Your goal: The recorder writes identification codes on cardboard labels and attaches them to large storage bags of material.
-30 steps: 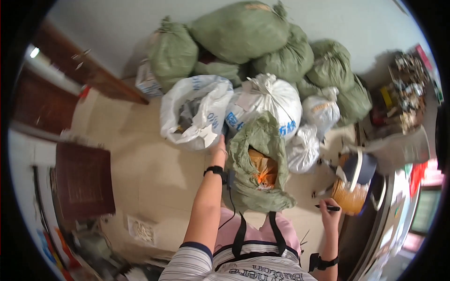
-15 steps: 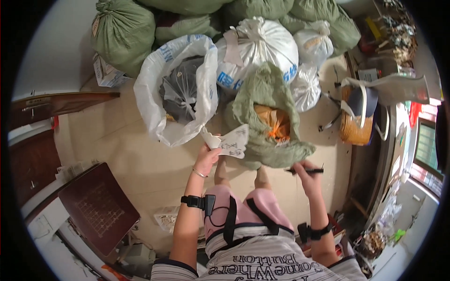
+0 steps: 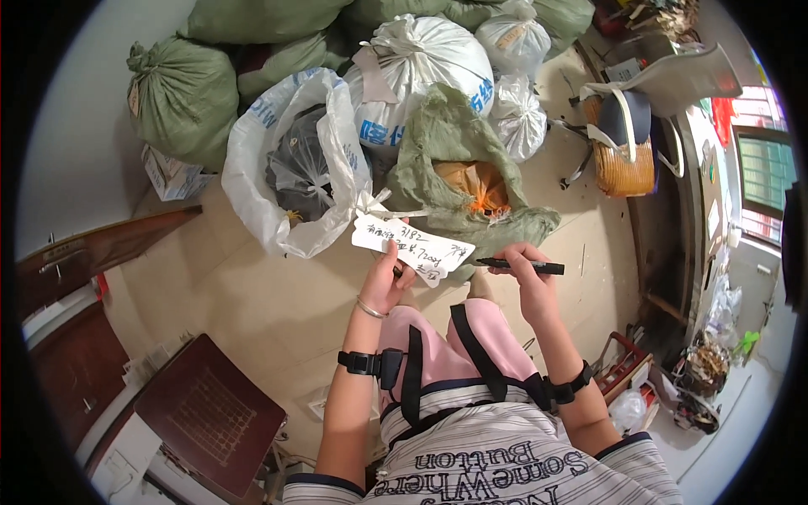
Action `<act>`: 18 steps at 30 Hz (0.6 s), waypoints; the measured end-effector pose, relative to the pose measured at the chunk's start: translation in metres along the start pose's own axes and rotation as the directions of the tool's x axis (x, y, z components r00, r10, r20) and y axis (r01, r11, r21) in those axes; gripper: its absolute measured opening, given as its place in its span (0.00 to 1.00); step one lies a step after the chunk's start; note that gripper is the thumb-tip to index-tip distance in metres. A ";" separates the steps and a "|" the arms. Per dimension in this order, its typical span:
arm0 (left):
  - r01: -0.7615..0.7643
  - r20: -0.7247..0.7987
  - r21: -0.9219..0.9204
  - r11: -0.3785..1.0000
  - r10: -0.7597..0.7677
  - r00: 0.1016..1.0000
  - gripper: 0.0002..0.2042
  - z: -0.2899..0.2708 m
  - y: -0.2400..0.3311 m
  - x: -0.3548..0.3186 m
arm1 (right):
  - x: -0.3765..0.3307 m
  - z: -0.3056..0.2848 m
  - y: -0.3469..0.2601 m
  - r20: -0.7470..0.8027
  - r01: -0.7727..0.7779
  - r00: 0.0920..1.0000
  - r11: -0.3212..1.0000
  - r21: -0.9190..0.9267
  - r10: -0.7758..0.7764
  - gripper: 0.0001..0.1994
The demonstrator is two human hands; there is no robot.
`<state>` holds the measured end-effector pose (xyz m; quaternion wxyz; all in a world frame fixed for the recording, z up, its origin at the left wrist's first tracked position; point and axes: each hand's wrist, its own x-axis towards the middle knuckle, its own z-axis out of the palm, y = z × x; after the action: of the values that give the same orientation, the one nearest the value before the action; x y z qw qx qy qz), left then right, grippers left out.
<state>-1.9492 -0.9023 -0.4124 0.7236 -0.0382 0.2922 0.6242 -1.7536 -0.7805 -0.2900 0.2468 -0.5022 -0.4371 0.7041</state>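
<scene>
My left hand (image 3: 385, 284) is closed on the lower edge of a white paper tag (image 3: 383, 237) with scalloped ends and black handwriting. Something small and dark shows among its fingers, perhaps a cap. A black marker (image 3: 549, 268) is gripped in my right hand (image 3: 534, 284), its tip pointing left near the tag's right end. Behind the tag's left end is the twisted corner of an open white plastic bag (image 3: 240, 181), which holds a black bundle (image 3: 307, 160). Beyond the marker lies an open green woven sack (image 3: 417, 151) with an orange tied bag (image 3: 478, 187) inside.
A full white sack (image 3: 438, 55) and several green sacks (image 3: 181, 101) are piled along the far side. At the right are a wicker basket (image 3: 621, 164) and a grey chair (image 3: 686, 80). A dark red folding table (image 3: 210, 412) stands at the lower left.
The tag has been turned so its written face lies broad towards me. My right hand has come left and up, bringing the marker close to the tag. The whole view has shifted slightly.
</scene>
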 end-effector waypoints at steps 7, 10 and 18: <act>0.078 -0.078 -0.023 0.997 -0.079 0.994 0.18 0.013 -0.001 0.009 | -0.019 0.001 0.016 -0.117 0.002 0.993 1.000 -0.019 -0.005 0.09; 0.102 -0.078 -0.064 0.993 -0.107 0.991 0.14 0.000 -0.009 0.012 | -0.024 0.006 0.025 -0.112 -0.075 0.992 0.994 -0.084 0.065 0.08; 0.165 -0.048 -0.095 0.982 -0.171 0.984 0.08 0.012 -0.013 0.012 | -0.019 0.011 0.042 -0.199 0.027 0.977 0.972 -0.233 -0.075 0.06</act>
<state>-1.9326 -0.8898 -0.4123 0.7628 -0.1130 0.2794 0.5722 -1.7529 -0.8203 -0.3160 0.2492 -0.5862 -0.5002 0.5866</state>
